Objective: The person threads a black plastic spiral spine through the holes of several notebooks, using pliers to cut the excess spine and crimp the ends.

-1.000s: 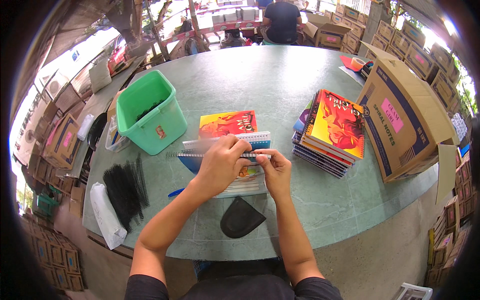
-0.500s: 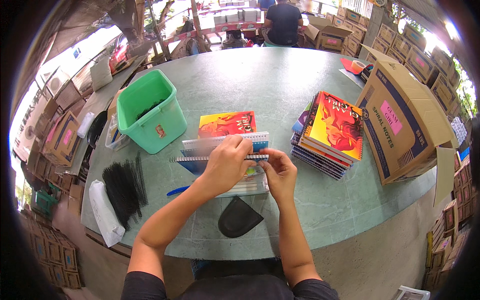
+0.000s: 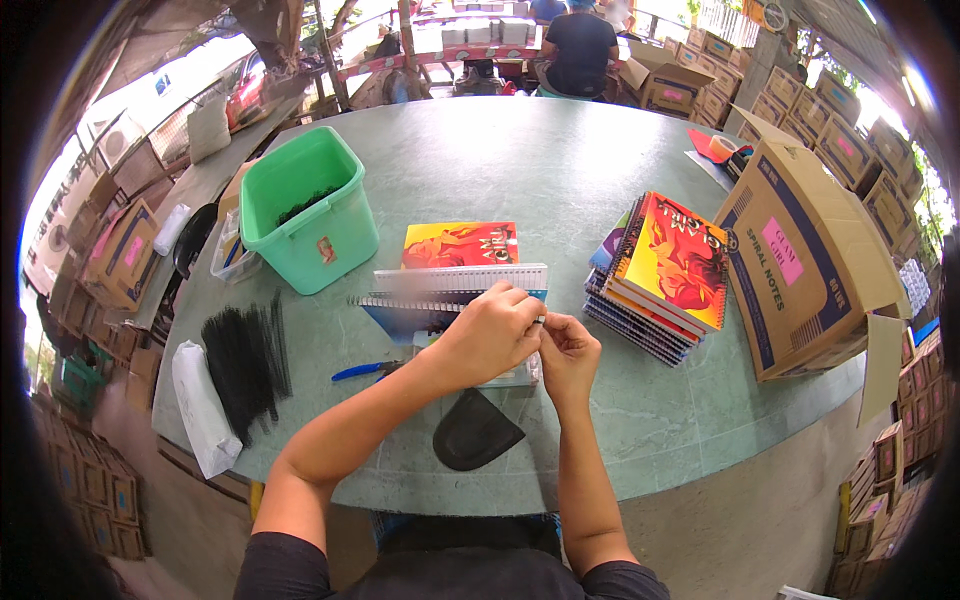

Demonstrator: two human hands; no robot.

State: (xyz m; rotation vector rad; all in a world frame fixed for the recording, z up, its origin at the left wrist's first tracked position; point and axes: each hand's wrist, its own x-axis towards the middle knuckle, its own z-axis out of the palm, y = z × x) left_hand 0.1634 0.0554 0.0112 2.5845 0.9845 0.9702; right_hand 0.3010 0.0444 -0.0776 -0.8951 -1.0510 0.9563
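Note:
A blue-covered spiral notebook [image 3: 392,320] stands on edge in front of me, its coil edge up. My left hand [image 3: 492,335] is closed over the right end of its binding, thumb and fingers pinched together. Fingertips of my right hand [image 3: 568,352] meet them there, pinching the same corner; the coil's tip between them is mostly hidden. Just behind stands another row of white-edged pages [image 3: 460,279]. Under my hands is a clear plastic holder [image 3: 525,374], partly covered. Blue-handled pliers [image 3: 356,371] lie left of it, and a black rounded pad [image 3: 478,431] lies nearer me.
A red-and-yellow notebook [image 3: 460,243] lies behind. Stacked notebooks [image 3: 668,270] and a large carton [image 3: 800,260] stand right. Left are a green bin [image 3: 315,240], loose black coils [image 3: 245,360] and a white wrapped roll [image 3: 205,410]. A person [image 3: 582,52] sits beyond the table.
My left hand has slid right along the binding to its right end, uncovering more of the notebook. My right hand has shifted slightly right and down. The pliers show more fully.

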